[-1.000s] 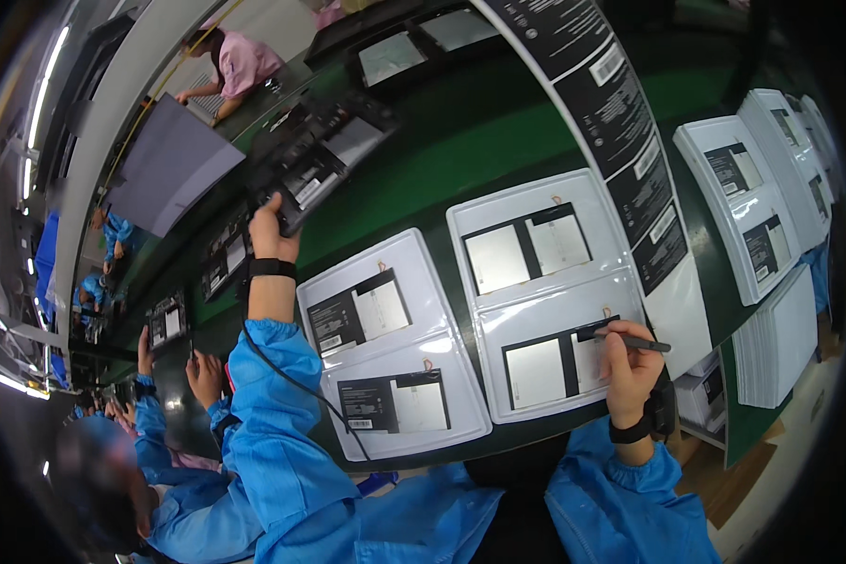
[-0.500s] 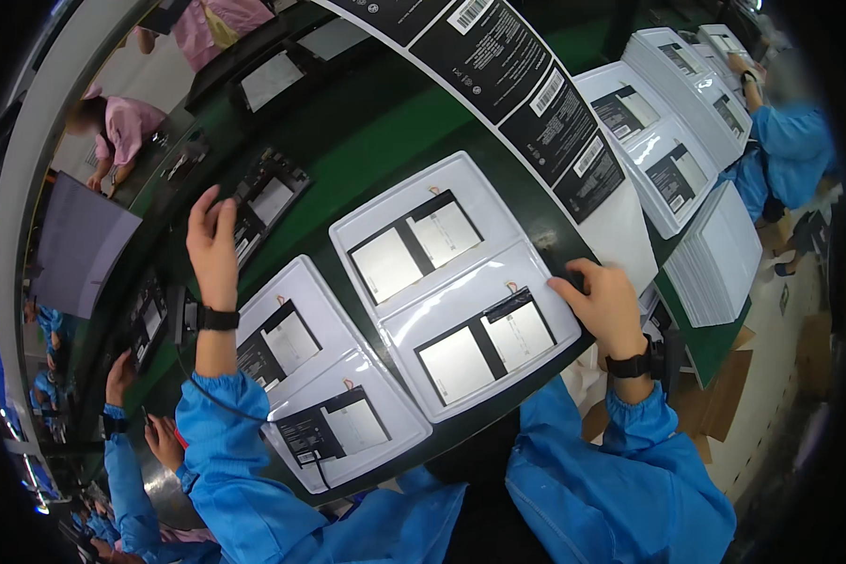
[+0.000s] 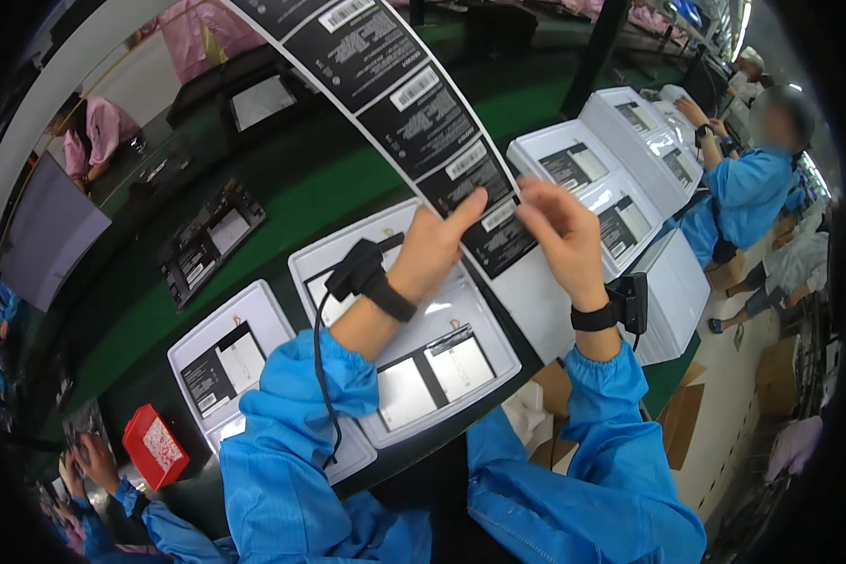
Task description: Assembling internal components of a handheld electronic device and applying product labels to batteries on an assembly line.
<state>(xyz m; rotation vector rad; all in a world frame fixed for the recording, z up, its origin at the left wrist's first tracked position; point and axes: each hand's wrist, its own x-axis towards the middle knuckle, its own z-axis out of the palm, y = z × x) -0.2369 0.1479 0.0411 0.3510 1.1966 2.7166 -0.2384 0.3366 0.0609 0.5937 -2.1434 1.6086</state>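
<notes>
A long strip of black labels (image 3: 409, 108) on pale backing paper hangs down from above, reaching the space over the white trays. My left hand (image 3: 430, 254) has its thumb or forefinger over the strip's left edge; its other fingers are partly hidden. At the right edge, my right hand (image 3: 569, 240) pinches the strip near the border of its lowest label. Under my left forearm lies a white plastic tray (image 3: 498, 371) with flat batteries in its compartments, partly covered. One silver battery (image 3: 459, 362) shows there. Left of it, another white tray (image 3: 183, 352) holds a black and silver battery (image 3: 221, 369).
More battery trays (image 3: 545, 146) stand at the right, beside a stack of white trays (image 3: 672, 301). An opened device (image 3: 211, 240) lies on the green bench, left. A red box (image 3: 155, 446) sits lower left. Co-workers, one in blue (image 3: 752, 197), are nearby.
My left hand has moved right from above the bench onto the label strip. My right hand has left the tray's edge and risen to the strip. The view has shifted.
</notes>
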